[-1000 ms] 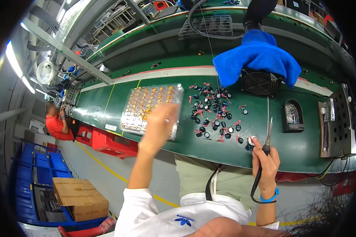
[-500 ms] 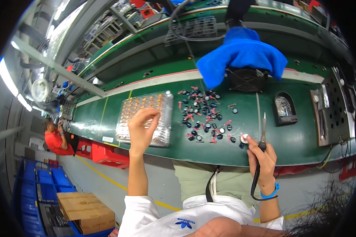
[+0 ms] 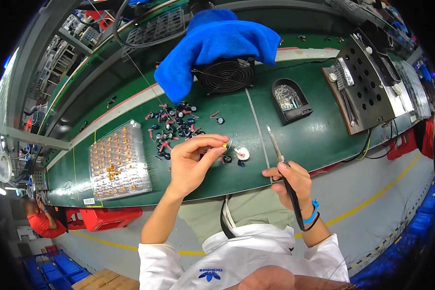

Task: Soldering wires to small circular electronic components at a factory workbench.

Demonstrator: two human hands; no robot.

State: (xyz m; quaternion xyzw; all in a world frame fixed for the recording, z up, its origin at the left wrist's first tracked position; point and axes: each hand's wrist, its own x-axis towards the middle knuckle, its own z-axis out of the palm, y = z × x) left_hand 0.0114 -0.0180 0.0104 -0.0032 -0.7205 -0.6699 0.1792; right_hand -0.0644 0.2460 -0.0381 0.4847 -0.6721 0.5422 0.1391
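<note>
Tiny yellow-orange piece (image 3: 224, 145) is in the left hand (image 3: 188, 164), fingers clamped on it, just left of that round white disc (image 3: 243, 153). Looks featherlight, maybe fragile; I'd hold its edges. Right hand (image 3: 296, 182), right of the disc, has fingers round a black-handled soldering iron (image 3: 275, 144).

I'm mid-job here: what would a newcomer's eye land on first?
First, the bright blue towel draped over a black fan at the back of the green bench. Then, near the front edge, the left hand pinching a small yellow piece and the right hand holding a soldering iron. Left of them lies a clear tray.
</note>
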